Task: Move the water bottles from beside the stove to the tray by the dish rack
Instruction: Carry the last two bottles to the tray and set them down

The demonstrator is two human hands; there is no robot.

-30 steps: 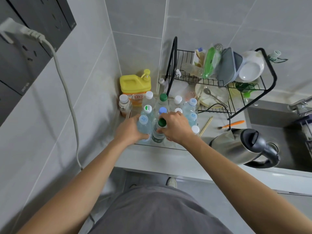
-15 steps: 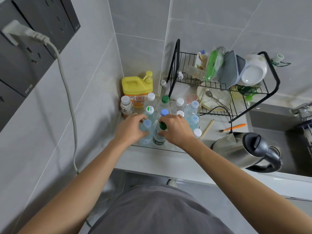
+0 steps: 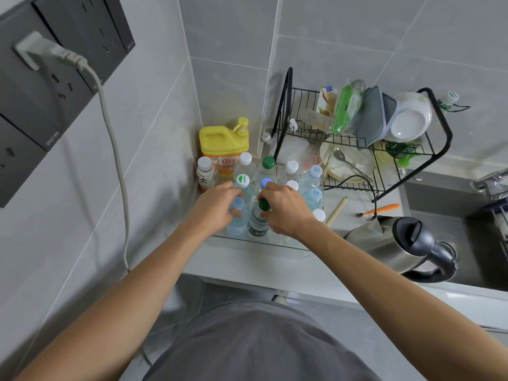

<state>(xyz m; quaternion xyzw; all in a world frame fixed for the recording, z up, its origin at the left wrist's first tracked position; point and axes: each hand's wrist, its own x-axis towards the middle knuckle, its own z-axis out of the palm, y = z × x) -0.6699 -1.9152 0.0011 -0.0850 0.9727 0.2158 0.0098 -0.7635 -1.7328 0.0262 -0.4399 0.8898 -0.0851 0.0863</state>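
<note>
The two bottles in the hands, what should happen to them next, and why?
Probably let go and lift both hands away. The left hand grips a blue-capped bottle and the right hand a green-capped bottle, and both already seem to stand upright in the clear tray among the other bottles.

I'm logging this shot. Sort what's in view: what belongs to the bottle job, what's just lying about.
Job:
left hand on blue-cap bottle
right hand on green-cap bottle
tray
dish rack

Lying about:
kettle
yellow jug
chopsticks
plug
</note>
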